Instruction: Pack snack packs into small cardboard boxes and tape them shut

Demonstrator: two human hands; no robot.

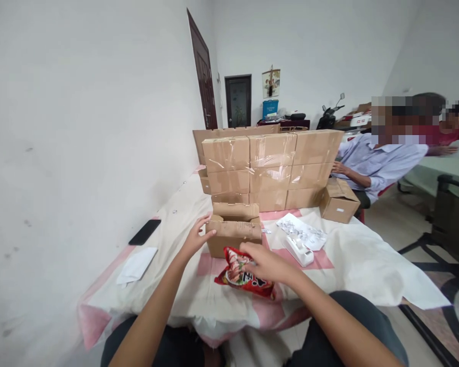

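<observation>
A small cardboard box (233, 244) sits on the cloth-covered table with its top flaps raised. My left hand (198, 235) rests against the box's left edge, thumb and fingers spread around the corner. In front of the box is a red instant noodle packet (235, 272), tilted toward me, with a noodle picture and large dark lettering. My right hand (265, 262) grips this packet from above, covering its upper right part. The inside of the box is mostly hidden by its front flap.
Behind the box stands a wall of taped cartons (271, 173), with a single carton (339, 201) to its right. A white tape dispenser (299, 250) lies beside a label sheet (302, 229). Leftward are a phone (145, 232) and white paper (136, 265). People sit at right.
</observation>
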